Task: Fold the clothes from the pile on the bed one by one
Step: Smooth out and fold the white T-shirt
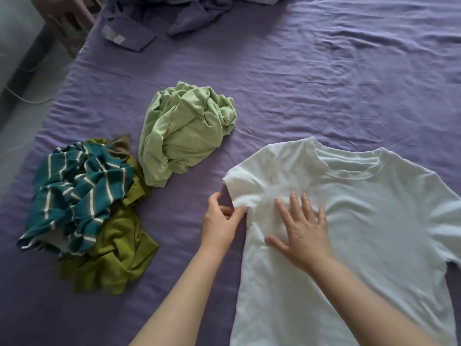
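A white T-shirt [369, 233] lies spread flat on the purple bed sheet [299, 83], collar away from me. My left hand [220, 222] pinches the edge of its left sleeve at the armpit. My right hand [301, 231] presses flat on the shirt's chest with fingers spread. To the left lies the pile: a crumpled light green garment [184, 136], a teal striped garment [79, 193] and an olive green garment [117, 255] under it.
A folded purple cloth [129, 33] and rumpled purple bedding [197, 13] lie at the far end of the bed. A pinkish chair [67, 18] stands off the bed's far left corner. The bed's left edge runs diagonally beside the floor.
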`<state>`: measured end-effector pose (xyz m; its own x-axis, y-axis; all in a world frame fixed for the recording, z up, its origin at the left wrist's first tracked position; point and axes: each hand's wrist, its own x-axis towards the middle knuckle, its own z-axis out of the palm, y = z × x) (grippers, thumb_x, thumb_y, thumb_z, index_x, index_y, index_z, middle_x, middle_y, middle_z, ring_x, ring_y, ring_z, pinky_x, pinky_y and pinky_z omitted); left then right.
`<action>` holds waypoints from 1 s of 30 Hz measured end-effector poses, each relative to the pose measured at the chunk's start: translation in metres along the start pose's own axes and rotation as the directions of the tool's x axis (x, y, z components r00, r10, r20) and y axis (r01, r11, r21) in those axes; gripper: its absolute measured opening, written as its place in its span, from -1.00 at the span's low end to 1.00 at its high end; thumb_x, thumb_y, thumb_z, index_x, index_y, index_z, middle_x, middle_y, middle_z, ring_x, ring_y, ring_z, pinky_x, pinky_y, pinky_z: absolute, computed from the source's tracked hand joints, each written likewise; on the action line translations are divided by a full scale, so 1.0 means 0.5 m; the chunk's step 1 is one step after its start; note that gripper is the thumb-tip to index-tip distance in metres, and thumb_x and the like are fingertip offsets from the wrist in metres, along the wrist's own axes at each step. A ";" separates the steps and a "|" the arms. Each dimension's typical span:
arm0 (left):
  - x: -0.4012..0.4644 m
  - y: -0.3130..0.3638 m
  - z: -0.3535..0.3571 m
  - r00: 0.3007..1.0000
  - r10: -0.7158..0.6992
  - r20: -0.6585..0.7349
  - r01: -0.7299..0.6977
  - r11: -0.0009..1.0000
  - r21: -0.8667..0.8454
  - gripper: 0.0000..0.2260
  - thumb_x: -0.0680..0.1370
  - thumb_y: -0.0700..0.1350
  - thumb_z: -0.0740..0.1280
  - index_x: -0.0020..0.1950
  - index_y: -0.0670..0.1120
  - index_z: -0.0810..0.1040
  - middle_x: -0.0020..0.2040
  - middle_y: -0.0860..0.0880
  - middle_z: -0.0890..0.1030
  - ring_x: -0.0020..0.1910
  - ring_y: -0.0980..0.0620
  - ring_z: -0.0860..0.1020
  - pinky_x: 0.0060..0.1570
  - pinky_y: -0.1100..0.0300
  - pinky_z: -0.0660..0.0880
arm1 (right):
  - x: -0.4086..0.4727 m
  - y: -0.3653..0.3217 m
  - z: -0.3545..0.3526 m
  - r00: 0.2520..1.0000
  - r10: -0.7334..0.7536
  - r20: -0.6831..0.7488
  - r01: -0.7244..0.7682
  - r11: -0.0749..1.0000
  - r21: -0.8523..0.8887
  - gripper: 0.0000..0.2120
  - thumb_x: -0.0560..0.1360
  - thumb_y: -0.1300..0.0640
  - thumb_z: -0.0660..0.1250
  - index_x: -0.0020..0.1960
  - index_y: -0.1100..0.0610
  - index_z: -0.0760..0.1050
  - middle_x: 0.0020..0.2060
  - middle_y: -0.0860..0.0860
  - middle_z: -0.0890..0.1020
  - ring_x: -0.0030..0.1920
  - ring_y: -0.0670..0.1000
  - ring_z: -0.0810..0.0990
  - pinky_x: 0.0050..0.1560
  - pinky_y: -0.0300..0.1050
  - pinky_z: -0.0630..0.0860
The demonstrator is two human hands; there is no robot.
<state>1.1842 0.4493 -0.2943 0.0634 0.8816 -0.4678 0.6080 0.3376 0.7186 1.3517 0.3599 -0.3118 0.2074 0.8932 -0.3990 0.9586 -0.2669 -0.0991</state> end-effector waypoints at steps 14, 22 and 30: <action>-0.342 -0.133 0.073 0.996 -0.087 0.036 0.079 0.979 0.187 -0.56 0.50 -0.11 0.37 0.33 -0.08 0.33 0.13 -0.07 0.58 0.09 -0.11 0.55 0.04 0.06 0.48 | -0.355 0.060 0.131 0.997 -0.034 0.063 0.034 0.999 -0.011 -0.34 0.38 -0.31 0.05 0.39 -0.03 0.30 0.36 0.14 0.42 0.41 0.17 0.20 0.27 0.25 0.11; -0.429 -0.201 0.020 0.984 -0.166 -0.069 0.179 0.896 0.407 -0.63 0.49 0.03 0.38 0.22 -0.05 0.40 0.13 -0.05 0.56 0.05 -0.10 0.55 -0.02 0.05 0.48 | -0.500 0.101 0.172 0.989 0.047 0.141 -0.051 0.998 0.028 -0.39 0.39 -0.34 0.08 0.33 -0.04 0.34 0.30 0.17 0.49 0.35 0.21 0.31 0.09 0.38 0.34; -0.442 -0.193 0.055 0.967 -0.250 -0.040 0.231 0.809 0.540 -0.21 0.51 0.03 0.37 0.55 -0.07 -0.07 0.33 -0.15 0.44 0.25 -0.16 0.47 0.10 -0.01 0.46 | -0.516 0.116 0.157 0.985 0.126 0.115 -0.128 0.992 0.016 -0.33 0.56 -0.23 0.06 0.52 -0.14 -0.21 0.53 0.07 -0.20 0.51 0.16 -0.25 0.39 0.24 0.10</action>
<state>1.1334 0.2127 -0.2742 -0.1220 0.7815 -0.6119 0.9342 0.2986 0.1951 1.3387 0.0855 -0.2864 0.3023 0.8048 -0.5108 0.9209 -0.3849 -0.0613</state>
